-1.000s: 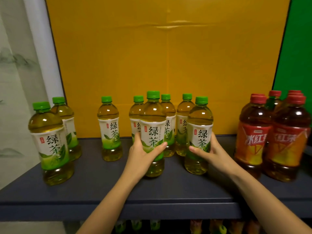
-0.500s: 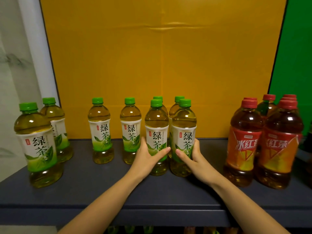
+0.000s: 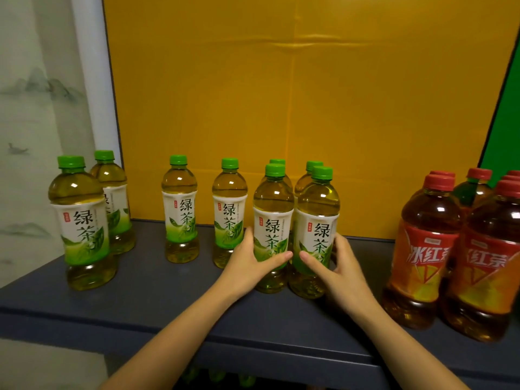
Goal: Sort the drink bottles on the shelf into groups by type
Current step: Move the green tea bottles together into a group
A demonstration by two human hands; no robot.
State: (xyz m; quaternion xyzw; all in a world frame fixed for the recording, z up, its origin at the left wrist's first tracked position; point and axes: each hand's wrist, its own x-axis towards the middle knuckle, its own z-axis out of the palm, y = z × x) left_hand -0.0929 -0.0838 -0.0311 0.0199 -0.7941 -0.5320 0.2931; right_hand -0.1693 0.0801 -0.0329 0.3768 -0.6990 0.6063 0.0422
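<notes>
Several green tea bottles with green caps stand on the dark grey shelf. My left hand grips a front green tea bottle at its lower label. Right beside it, my right hand grips another green tea bottle. The two held bottles stand side by side, nearly touching, with two more green tea bottles just behind them. A cluster of red-capped iced red tea bottles stands at the right end of the shelf.
Two green tea bottles stand at the shelf's left end, and two single ones stand left of centre. A yellow board backs the shelf. More bottles show dimly on a lower shelf.
Both hands have slid their green tea bottles back and together, so they stand close in front of the two rear bottles. The view has shifted a little.
</notes>
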